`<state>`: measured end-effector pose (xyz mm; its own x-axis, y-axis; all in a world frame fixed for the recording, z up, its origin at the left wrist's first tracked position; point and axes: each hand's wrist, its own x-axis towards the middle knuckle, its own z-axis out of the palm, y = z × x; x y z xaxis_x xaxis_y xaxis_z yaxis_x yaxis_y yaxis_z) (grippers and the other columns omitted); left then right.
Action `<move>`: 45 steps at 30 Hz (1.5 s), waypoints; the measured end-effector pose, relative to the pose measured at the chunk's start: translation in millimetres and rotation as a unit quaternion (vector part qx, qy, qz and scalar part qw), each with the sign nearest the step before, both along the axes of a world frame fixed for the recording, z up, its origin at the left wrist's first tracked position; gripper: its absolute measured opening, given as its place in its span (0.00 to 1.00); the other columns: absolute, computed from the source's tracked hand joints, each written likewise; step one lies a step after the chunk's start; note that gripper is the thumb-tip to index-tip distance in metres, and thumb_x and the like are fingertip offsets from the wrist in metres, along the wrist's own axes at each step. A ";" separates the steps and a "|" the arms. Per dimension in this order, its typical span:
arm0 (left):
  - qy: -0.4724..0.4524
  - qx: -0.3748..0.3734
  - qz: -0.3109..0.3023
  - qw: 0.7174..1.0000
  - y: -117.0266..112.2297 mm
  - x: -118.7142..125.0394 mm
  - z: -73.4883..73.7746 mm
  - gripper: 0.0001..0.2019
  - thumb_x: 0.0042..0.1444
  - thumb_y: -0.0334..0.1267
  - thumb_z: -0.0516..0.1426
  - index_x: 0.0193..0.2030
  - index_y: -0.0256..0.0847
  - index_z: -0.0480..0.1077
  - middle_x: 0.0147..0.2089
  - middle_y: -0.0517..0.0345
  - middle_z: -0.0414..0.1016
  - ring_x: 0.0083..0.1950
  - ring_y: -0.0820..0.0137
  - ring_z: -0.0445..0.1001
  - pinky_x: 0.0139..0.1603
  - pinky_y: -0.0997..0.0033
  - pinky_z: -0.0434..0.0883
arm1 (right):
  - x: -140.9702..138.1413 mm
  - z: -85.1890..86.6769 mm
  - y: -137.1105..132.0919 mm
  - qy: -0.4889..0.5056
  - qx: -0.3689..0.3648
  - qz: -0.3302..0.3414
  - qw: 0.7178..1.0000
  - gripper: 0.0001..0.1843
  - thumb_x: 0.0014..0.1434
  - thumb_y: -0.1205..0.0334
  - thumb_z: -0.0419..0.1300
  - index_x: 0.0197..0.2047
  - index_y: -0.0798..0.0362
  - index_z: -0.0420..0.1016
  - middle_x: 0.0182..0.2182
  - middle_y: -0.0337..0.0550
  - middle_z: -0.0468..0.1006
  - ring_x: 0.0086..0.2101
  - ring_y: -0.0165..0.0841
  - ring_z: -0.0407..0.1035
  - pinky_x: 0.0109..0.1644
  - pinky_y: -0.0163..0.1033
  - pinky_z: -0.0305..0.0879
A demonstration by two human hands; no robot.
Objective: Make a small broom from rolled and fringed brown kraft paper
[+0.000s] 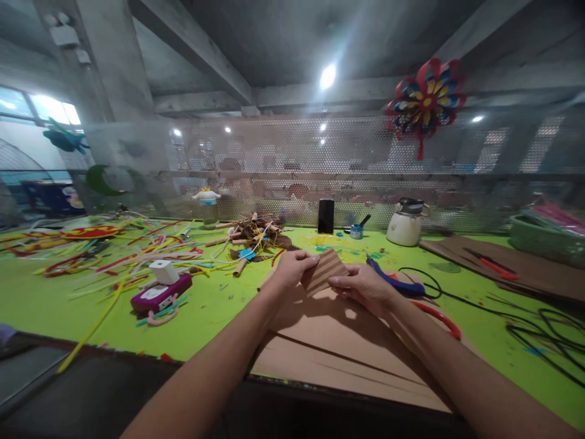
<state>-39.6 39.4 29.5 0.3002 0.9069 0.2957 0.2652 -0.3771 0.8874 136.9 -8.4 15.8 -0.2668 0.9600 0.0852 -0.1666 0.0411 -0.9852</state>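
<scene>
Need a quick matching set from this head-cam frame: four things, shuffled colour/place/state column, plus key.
Things
1. Striped cardboard piece
2. Power strip
3. Flower-shaped ornament
4. Jug

Descriptions
A. White body, dark top
B. Upper right of the picture
C. Held in the left grip and right grip
D. Purple, with a white adapter on it

Pairs: 1-C, 2-D, 3-B, 4-A

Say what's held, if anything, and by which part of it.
Striped cardboard piece: left hand at its left edge, right hand at its right edge.
</scene>
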 end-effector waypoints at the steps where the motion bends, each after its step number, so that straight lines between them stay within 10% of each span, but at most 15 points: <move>1: -0.007 -0.005 -0.004 1.000 1.5 -0.7 -1.2 0.16 0.44 0.48 0.57 0.23 0.35 0.69 0.21 0.62 0.63 0.24 0.76 0.59 0.25 0.75 0.55 | 0.1 0.4 -0.4 -0.011 -0.001 0.007 1.000 0.16 0.36 0.60 0.70 0.29 0.59 0.74 0.22 0.39 0.69 0.22 0.25 0.59 0.26 0.34 0.53; 28: -0.037 0.097 0.090 0.990 -4.3 -3.5 12.6 0.14 0.53 0.43 0.50 0.29 0.35 0.69 0.23 0.60 0.68 0.25 0.75 0.64 0.27 0.77 0.61 | -4.9 -7.2 2.1 0.056 0.007 -0.038 0.998 0.15 0.37 0.62 0.70 0.29 0.59 0.73 0.23 0.40 0.73 0.22 0.25 0.62 0.26 0.33 0.56; 31: 0.097 0.100 0.167 0.976 11.7 -30.5 14.5 0.11 0.51 0.39 0.51 0.29 0.34 0.70 0.24 0.57 0.71 0.25 0.74 0.67 0.27 0.77 0.61 | -0.7 -11.1 6.3 0.077 0.002 -0.049 0.996 0.15 0.37 0.65 0.70 0.29 0.58 0.71 0.24 0.39 0.72 0.23 0.25 0.63 0.26 0.32 0.57; 35: 0.410 0.052 0.195 0.890 23.6 -58.0 6.1 0.06 0.44 0.35 0.56 0.25 0.36 0.73 0.26 0.51 0.74 0.31 0.66 0.71 0.30 0.72 0.62 | 1.2 -13.9 8.5 0.089 -0.005 -0.063 0.994 0.17 0.37 0.68 0.68 0.32 0.58 0.70 0.24 0.39 0.72 0.22 0.25 0.62 0.24 0.32 0.56; 41: 0.452 0.017 0.201 0.869 25.7 -65.1 -7.1 0.08 0.44 0.34 0.56 0.32 0.36 0.75 0.36 0.43 0.76 0.36 0.60 0.73 0.34 0.68 0.64 | 5.0 -14.3 8.0 0.077 0.014 -0.092 0.993 0.32 0.39 0.71 0.61 0.51 0.52 0.65 0.18 0.30 0.67 0.19 0.24 0.58 0.22 0.31 0.53; 45: 0.452 -0.001 0.206 0.868 28.2 -67.3 -6.9 0.12 0.49 0.39 0.55 0.37 0.36 0.74 0.36 0.40 0.76 0.39 0.59 0.74 0.36 0.67 0.66 | 8.6 -14.6 9.5 0.036 0.006 -0.048 0.998 0.22 0.40 0.69 0.60 0.42 0.57 0.73 0.22 0.37 0.71 0.21 0.25 0.61 0.24 0.33 0.54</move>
